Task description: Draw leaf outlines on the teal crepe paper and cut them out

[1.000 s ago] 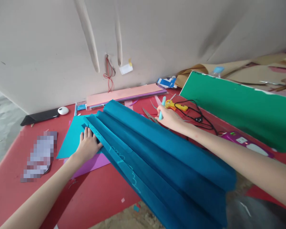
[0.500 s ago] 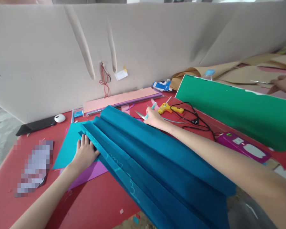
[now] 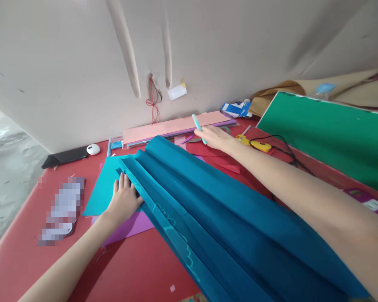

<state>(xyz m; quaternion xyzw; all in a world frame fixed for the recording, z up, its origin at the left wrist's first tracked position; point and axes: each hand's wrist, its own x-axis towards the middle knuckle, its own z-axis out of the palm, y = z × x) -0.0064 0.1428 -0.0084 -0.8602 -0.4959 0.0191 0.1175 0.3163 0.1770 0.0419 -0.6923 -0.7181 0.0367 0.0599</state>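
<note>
A large pleated blue sheet [image 3: 214, 205], its folded border marked with pale wavy lines, lies slantwise before me. My left hand [image 3: 125, 195] rests with outstretched fingers at that border, above a turquoise sheet [image 3: 99, 184]; the thumb touches the folds. Beyond the pleats, my right hand [image 3: 216, 137] is closed round a slim light-blue pen [image 3: 196, 121], held upright at a tilt. Scissors [image 3: 193, 140] lie just beneath it, partly hidden by the hand. A yellow glue gun [image 3: 260, 145] with a black cord is close to my right wrist.
Purple paper [image 3: 129, 230] is under the turquoise sheet. A phone-like black object [image 3: 64, 158] and a white oval case [image 3: 93, 149] sit at the back left. Pink strips [image 3: 173, 126] run along the pale wall. A green board [image 3: 327, 138] stands at the right.
My right hand has lifted away from the scissors, with the light-blue pen now standing clearly above its fingers. My left hand stays at the border. The whole view has turned slightly left.
</note>
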